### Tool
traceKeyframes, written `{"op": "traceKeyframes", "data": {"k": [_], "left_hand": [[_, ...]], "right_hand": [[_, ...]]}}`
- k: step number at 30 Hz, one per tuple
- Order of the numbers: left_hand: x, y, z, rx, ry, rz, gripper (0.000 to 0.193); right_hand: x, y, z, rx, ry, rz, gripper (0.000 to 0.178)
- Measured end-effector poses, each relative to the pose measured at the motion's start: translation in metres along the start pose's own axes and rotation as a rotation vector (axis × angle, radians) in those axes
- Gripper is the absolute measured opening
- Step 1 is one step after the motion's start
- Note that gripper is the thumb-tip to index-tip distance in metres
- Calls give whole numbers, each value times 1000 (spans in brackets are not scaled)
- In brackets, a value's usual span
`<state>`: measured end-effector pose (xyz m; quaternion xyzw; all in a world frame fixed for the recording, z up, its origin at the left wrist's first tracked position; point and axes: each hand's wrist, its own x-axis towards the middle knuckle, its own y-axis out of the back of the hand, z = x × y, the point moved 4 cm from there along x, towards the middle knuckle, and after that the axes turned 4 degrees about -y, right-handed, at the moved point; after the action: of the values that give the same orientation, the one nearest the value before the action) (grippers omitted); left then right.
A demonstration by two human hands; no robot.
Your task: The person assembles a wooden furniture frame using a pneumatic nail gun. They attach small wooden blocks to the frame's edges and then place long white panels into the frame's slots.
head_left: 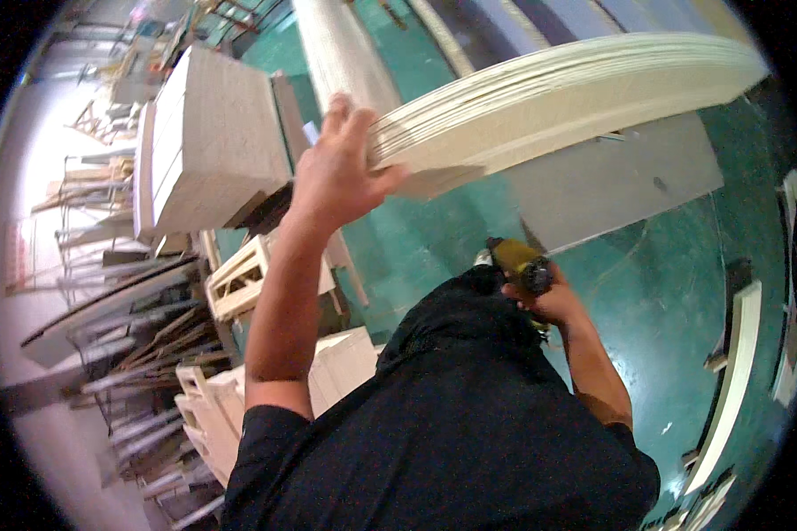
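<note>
- Left hand [341, 168] is up high, fingers curled over the near end of a thick stack of pale boards [558, 97], thumb pressed under the edge — it's gripping that stack end-on.
- The stack runs long from the hand out toward the upper right; its far end points to the upper right rim, the near end sits right in the palm. The layered edges face us, thin sheets packed tight, and the whole line bows a bit with the lens.
- Right hand [549, 296] is down low, well below the stack, wrapped around a yellow-and-black power tool [522, 265] held close against the dark shirt [443, 425]. Fingers closed on its handle; which way the tool's nose points I cannot tell.
- Beneath the stack: a green floor [664, 301] with a grey sheet [611, 181] lying flat just under the boards' middle.
- Left of the stack's near end: a big pale block of stacked panels [212, 142], edge-on.
- Below that block, left of the raised forearm: open slatted wooden crates [235, 283]; whether anything lies inside them I cannot tell.
- Further left of the crates: a rack of long strips and rods [142, 354], lying slanted.
- Far right of the stack, along the floor: a curved pale trim piece [735, 372].
</note>
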<state>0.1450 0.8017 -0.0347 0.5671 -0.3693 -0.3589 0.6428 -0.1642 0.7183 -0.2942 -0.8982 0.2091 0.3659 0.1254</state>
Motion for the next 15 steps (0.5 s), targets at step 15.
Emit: {"op": "traceKeyframes", "data": {"k": [15], "left_hand": [[-5, -4, -3, -66, 13, 40, 73]], "right_hand": [[-14, -2, -29, 43, 282, -110, 69]]}}
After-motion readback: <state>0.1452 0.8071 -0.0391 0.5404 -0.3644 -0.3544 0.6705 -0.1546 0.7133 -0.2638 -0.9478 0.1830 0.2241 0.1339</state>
